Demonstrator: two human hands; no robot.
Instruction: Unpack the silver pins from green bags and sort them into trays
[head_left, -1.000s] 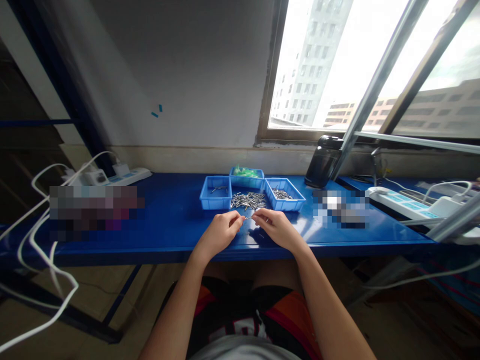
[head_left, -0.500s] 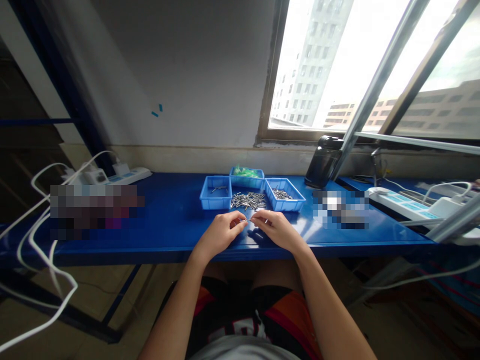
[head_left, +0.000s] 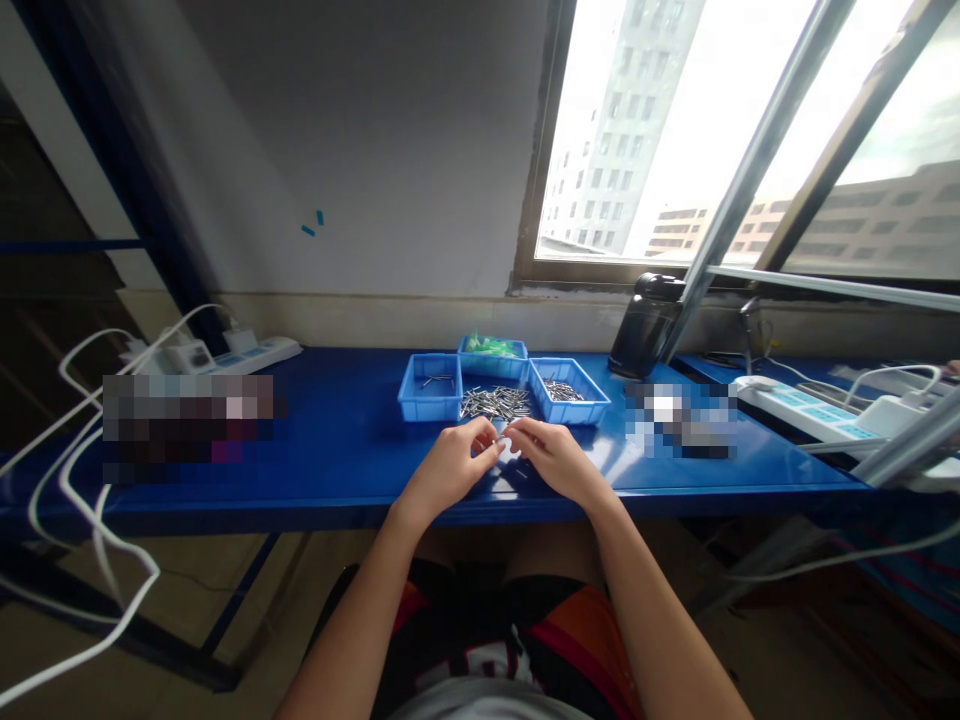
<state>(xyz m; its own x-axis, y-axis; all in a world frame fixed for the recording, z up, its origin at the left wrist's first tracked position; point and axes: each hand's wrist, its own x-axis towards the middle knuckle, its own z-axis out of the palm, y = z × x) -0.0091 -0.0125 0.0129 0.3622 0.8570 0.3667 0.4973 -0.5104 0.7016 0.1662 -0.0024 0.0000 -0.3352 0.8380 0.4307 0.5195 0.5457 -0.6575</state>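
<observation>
My left hand and my right hand meet over the front part of the blue table. Both have curled fingers, with the fingertips brought close together and nearly touching. Whatever is pinched between them is too small and too covered to make out. Just beyond the fingertips lies a loose pile of slim silvery metal pins. Left of the pile, a blue bin holds a few pins. To the right, another blue bin contains many small metal pieces.
Behind the pile, a third blue bin holds green plastic pieces. A black bottle stands at the back right. Power strips and white cables lie at the left; another strip is at the right.
The thin metal pin that showed between my hands is now out of sight. My left fingertips have shifted slightly right, closer to the right ones. The bins have stayed in place.
</observation>
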